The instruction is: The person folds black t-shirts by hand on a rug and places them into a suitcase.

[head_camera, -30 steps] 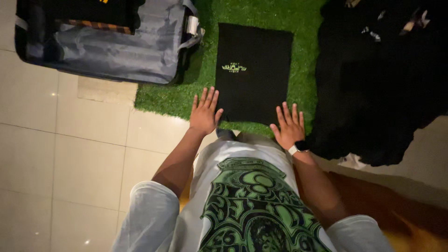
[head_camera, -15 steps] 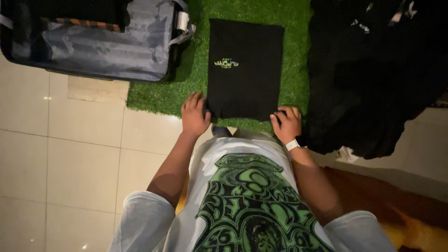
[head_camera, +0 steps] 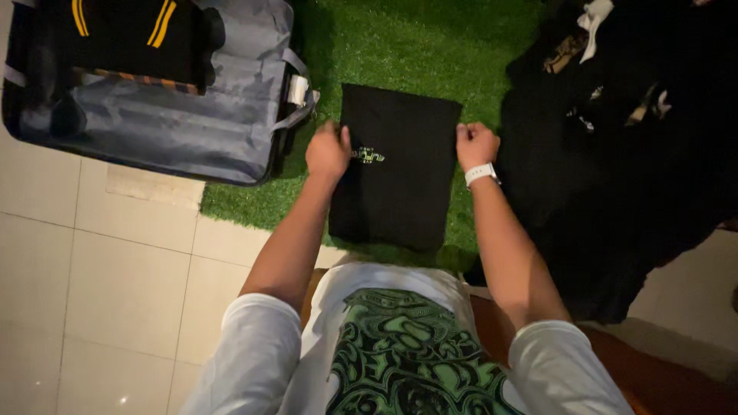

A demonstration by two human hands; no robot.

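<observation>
From the head view, an open grey suitcase (head_camera: 165, 115) lies to the left, partly on the pale tiled floor (head_camera: 84, 261), with striped dark clothing inside. A heap of dark clothes (head_camera: 615, 154) sits to the right. Between them, on the green turf mat (head_camera: 430, 46), lies a folded black garment (head_camera: 400, 177). The left hand (head_camera: 328, 151) has its grip closed on the garment's left edge; the right hand (head_camera: 476, 144) clamps the right edge.
</observation>
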